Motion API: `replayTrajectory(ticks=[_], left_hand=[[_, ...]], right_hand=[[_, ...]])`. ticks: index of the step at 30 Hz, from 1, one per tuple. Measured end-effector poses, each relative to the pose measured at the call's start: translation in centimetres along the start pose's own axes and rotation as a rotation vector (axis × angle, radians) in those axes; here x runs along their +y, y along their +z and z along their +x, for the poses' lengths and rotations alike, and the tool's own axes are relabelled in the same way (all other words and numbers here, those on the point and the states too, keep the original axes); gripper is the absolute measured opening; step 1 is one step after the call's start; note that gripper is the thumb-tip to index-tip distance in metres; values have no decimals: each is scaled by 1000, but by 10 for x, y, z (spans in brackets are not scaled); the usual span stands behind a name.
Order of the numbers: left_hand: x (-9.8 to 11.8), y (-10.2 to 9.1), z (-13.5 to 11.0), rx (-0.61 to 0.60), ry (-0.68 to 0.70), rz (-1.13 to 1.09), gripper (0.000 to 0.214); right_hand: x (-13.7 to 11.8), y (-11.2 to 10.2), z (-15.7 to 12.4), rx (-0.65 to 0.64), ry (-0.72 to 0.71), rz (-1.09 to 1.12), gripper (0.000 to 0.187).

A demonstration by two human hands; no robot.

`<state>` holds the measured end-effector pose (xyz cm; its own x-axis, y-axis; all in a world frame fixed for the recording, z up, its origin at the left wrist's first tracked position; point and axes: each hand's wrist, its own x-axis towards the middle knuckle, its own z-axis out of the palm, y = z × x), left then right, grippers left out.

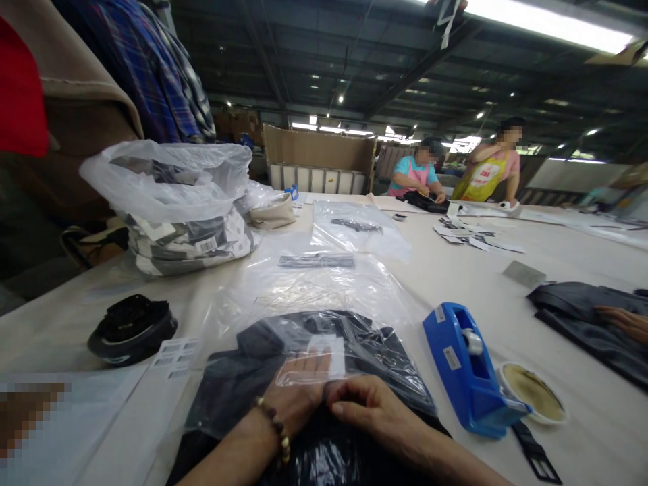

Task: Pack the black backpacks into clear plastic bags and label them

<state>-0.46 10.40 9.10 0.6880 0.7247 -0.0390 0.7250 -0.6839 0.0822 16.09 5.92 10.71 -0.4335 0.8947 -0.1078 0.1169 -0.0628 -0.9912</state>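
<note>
Laid on a pale tabletop (597, 432) under glossy, wrinkled clear plastic (385, 290): a smooth black garment (217, 385) with a rectangular white label (338, 354). Reaching beneath the plastic with left hand (298, 388) flat, fingers nearly straight, gripping nothing; at its edge with right hand (367, 408) curled, fingertips drawn together, hold impossible to tell. Just right, a blocky blue tape dispenser (466, 385) with unreadable stickers (451, 358). At upper left, a crinkled bag (167, 196) of checked cloth (175, 260) with barcode labels (206, 244).

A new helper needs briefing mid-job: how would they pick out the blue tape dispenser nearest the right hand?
On the pale table, find the dark garment partly under clear plastic. To the right of the right hand stands the blue tape dispenser. Its bright blue body bears white stickers, unlike the round tan-and-white item and black buckle beside it.
</note>
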Motion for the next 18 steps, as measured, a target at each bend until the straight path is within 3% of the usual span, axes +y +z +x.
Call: replayTrajectory(ticks=[5,9,14,18], left_hand=[[18,-13,-4,-111,-83,233,59],[27,-7,-5,-196,-48,390,57],[28,1,-7,-180,8,439,55],[26,-3,-11,-164,16,433,55]], right_hand=[[-1,-9,-14,39,4,-249,25],[-2,-6,-18,120,-117,-543,12],[5,0,-12,104,-248,-952,48],[19,0,-1,73,-314,-1099,49]])
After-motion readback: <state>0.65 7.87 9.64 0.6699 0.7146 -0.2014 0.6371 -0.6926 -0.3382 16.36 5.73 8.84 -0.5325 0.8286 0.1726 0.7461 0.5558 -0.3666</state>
